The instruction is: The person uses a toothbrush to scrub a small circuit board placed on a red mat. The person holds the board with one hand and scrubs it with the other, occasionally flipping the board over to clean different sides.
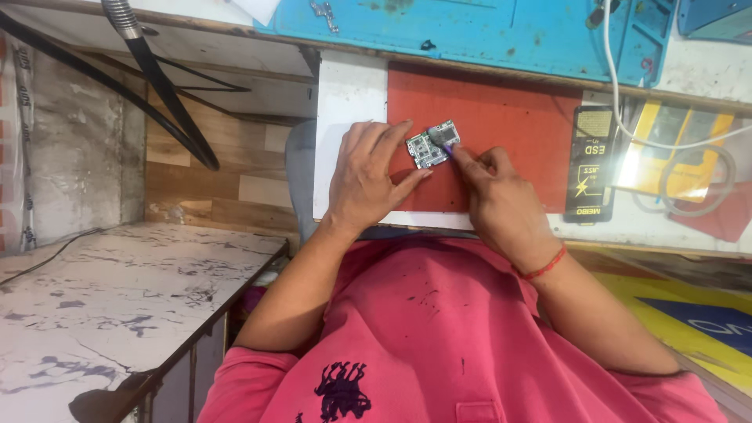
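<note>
A small circuit board [432, 145] is pinched at its 9 o'clock edge by the left hand [366, 178] on the red mat [501, 133] on the counter. At 5 o'clock of the board, the right hand's [501, 205] grip is pressed together around a thin tool [443, 150] whose tip is on the board.

A worn white bench [117, 313] stands beside a wood-panelled wall [227, 188].

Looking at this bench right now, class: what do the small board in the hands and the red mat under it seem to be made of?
Small board: looks like a printed circuit board with dull grey metal shields, judging by its square silvery patches.
Red mat: probably rubber or silicone; flat, matte, no glare.
</note>
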